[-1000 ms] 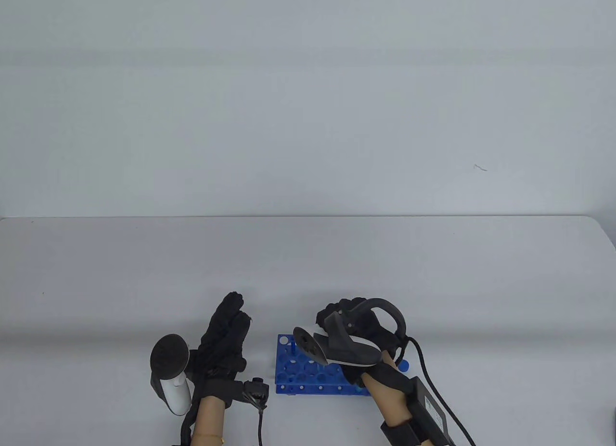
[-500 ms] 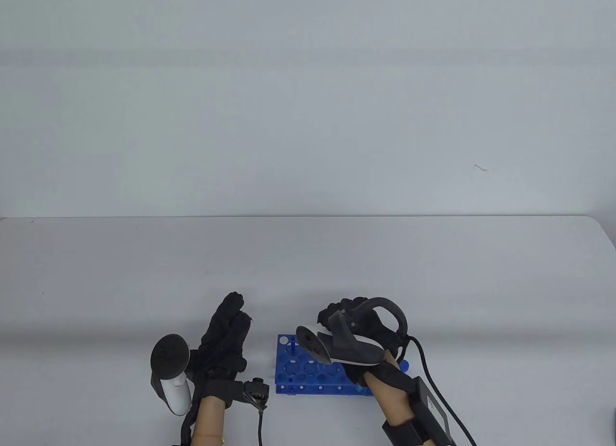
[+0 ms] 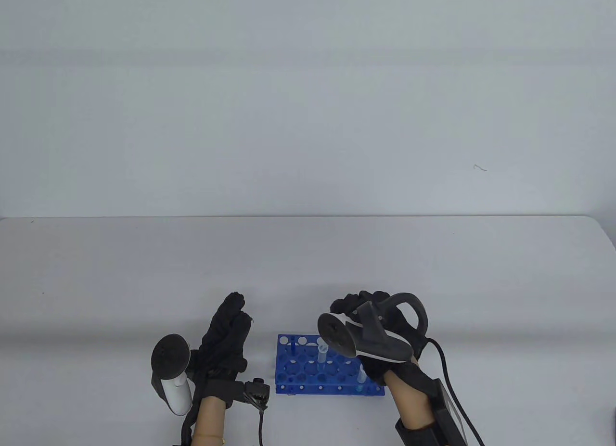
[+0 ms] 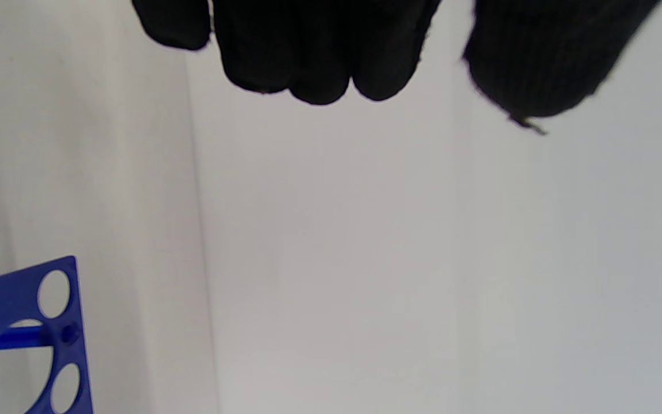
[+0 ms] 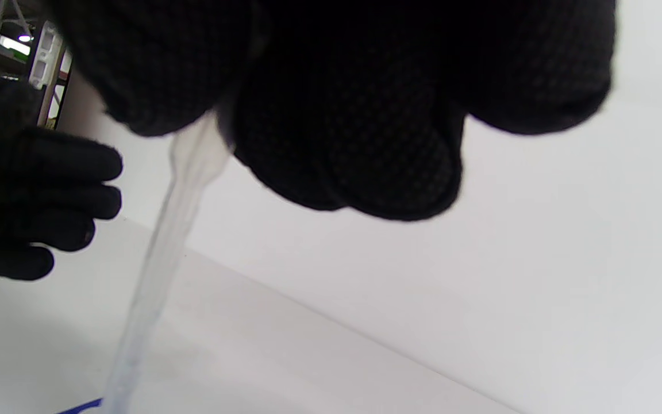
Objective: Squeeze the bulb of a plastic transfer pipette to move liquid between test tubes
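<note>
The right hand (image 3: 380,321), in a black knit sensor glove with a tracker on its back, hovers over the far right part of the blue plastic test-tube rack (image 3: 288,369) that stands on the pale grey desk (image 3: 433,263) near its front edge. In the right wrist view its fingers (image 5: 354,149) are clenched around the upper end of a clear plastic transfer pipette (image 5: 161,253), whose thin stem runs down and away toward the rack; the bulb itself is buried in the glove, so whether it is squeezed cannot be told. Holding it high and near upright likely keeps any liquid in the stem from running back.

In the table view a clear test tube (image 3: 322,354) stands in the middle of the rack, and a second clear tube with a bluish tint (image 3: 361,375) stands near the right front corner, just below the right hand. The pipette's tip is hidden behind the tracker, so which tube it aims at is unclear.

The left hand (image 3: 224,335) rests on its edge on the desk just left of the rack, fingers (image 4: 314,63) straight and released, holding nothing. It seems parked close by, ready to steady the rack if it shifts.
</note>
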Tool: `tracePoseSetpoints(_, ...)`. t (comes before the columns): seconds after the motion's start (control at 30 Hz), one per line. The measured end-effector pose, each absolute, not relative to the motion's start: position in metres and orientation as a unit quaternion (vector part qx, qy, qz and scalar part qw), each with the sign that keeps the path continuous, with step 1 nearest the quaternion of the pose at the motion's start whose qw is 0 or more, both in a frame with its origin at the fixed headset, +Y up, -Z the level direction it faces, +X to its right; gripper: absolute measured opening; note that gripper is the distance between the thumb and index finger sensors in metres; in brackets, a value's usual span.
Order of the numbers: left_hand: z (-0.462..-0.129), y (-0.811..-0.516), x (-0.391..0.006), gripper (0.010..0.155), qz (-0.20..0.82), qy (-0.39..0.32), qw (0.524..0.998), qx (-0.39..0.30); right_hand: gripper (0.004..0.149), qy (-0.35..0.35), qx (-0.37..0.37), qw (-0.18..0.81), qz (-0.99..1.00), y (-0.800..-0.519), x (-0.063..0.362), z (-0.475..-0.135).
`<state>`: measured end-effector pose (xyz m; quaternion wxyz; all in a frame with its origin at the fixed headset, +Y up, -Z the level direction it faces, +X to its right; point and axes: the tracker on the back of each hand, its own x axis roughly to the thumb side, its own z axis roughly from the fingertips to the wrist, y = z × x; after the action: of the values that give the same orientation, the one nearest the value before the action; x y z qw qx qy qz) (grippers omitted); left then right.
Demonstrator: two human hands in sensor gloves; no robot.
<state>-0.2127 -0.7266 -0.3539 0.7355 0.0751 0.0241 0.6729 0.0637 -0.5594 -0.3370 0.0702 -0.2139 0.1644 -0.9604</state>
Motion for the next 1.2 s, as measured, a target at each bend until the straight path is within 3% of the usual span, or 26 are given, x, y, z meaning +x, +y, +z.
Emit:
tracePoseSetpoints(0.2,-0.354,-0.727,-0.212,0.077,0.671,0.023,0.737,0.074,0.048,0.157,-0.191,0.033,-0.968,-0.536,0.093,-0.324)
tracePoseSetpoints(0.43,-0.354,-0.727,-0.212,0.077,0.670,0.023,0.739,0.075,0.048,0.111,-0.157,0.042,-0.980,-0.529,0.114,-0.313)
tracePoseSetpoints(1.2,-0.354,-0.728,-0.210,0.077,0.669,0.021,0.739,0.074,0.047,0.015,-0.155,0.073,-0.985,-0.574,0.112,-0.344)
